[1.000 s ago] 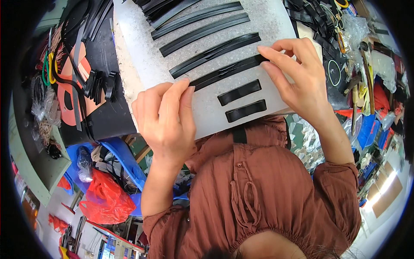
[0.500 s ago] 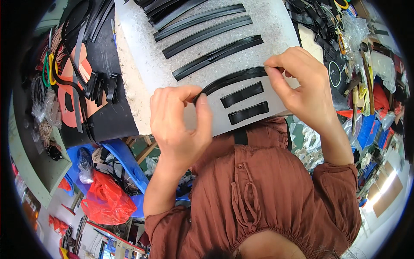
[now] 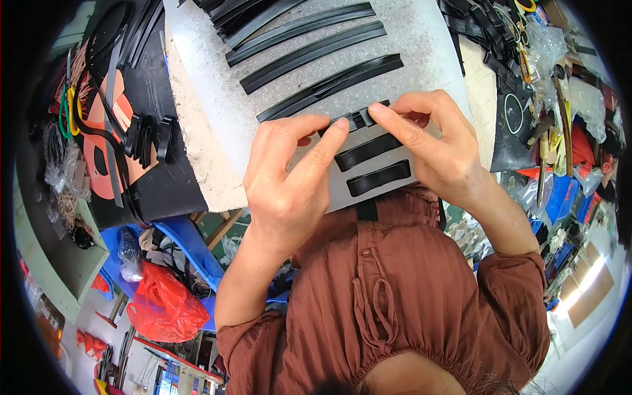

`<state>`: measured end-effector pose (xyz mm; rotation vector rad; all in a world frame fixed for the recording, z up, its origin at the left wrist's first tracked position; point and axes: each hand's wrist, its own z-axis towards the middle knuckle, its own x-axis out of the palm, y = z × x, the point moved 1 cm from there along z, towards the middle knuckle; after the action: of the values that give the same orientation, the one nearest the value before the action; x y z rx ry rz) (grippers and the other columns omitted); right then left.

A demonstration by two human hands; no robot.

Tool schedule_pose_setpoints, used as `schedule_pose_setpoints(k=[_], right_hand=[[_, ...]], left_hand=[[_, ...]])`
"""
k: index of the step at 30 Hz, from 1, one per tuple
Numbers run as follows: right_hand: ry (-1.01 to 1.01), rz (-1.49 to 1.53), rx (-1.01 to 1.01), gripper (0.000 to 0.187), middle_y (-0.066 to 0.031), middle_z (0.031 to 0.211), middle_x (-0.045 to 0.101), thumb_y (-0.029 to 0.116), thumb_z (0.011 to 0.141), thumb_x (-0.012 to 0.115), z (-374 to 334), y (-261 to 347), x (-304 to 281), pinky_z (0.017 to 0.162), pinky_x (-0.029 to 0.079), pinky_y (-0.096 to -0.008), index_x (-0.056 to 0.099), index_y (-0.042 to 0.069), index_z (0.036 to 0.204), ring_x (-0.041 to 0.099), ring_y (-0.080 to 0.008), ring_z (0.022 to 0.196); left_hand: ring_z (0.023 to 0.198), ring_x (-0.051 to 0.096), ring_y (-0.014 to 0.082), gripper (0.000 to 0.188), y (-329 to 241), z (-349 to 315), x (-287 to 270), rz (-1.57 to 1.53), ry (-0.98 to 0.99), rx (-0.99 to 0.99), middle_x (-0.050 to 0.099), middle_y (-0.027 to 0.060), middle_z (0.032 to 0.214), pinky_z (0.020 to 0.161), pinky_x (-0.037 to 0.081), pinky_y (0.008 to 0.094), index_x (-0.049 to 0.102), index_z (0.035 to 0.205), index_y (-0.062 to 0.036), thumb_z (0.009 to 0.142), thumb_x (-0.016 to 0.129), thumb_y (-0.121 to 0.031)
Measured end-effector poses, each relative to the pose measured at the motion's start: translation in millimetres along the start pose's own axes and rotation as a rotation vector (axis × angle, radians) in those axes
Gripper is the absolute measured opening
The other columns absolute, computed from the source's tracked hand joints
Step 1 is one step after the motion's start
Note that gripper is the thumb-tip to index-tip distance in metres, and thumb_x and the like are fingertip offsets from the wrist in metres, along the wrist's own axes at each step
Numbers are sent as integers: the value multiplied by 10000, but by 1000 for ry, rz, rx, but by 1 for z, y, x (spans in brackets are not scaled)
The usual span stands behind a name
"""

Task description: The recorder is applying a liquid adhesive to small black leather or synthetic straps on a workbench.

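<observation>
Between my hands is a black strip (image 3: 359, 120), its two ends folded inward so that they come close together at the middle. My left hand (image 3: 289, 164) pinches the left fold between thumb and forefinger. At the right fold, my right hand (image 3: 438, 141) pinches in the same way. Just nearer to me lie two folded black strip loops, one (image 3: 365, 153) partly under my right fingers and the other (image 3: 378, 178) at the board's near edge. Beyond my hands, several flat black strips (image 3: 313, 56) are laid out in rows on the whitish board (image 3: 421, 49).
Black straps (image 3: 484, 29) are heaped at the far right, near a white ring (image 3: 511, 112). Orange-pink template pieces (image 3: 108, 174) and folded black strips (image 3: 141, 138) lie on the dark table at left. Below stands a blue bin (image 3: 191, 247) with a red plastic bag (image 3: 164, 303).
My hands have come together from the strip's two ends. The strip, stretched out in an arc before, is now folded inward at both ends. The board has shifted slightly.
</observation>
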<state>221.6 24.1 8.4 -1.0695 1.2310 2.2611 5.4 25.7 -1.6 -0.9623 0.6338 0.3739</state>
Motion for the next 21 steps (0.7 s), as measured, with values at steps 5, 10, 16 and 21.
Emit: schedule_pose_setpoints(k=[5,10,16,21], right_hand=[[23,-23,-76,605,-103,1032,634,-99,682,679,0,-3,2,680,536,-323,684,39,1271,599,-244,830],[33,-60,-104,601,-93,1030,634,-80,670,688,0,-3,4,674,528,-321,682,21,1263,585,-236,815],[58,-102,-116,570,-88,1038,640,-20,670,689,1,-2,4,691,519,-309,685,-4,1240,570,-227,820],[79,-133,-130,522,-84,1035,645,54,683,670,3,-1,2,696,514,-305,689,-27,1199,561,-226,815]], left_hand=[[829,629,252,401,1,0,1,15,2,19,671,96,950,685,539,334,771,1023,-39,646,679,64],[837,629,253,392,0,1,1,35,10,24,668,91,948,694,541,335,771,1014,-35,641,676,41],[846,628,254,391,-1,1,0,47,24,27,666,87,946,710,540,335,767,1009,-21,632,675,30],[888,622,265,414,0,0,0,91,77,72,662,101,1003,727,544,343,752,1041,15,633,678,17]])
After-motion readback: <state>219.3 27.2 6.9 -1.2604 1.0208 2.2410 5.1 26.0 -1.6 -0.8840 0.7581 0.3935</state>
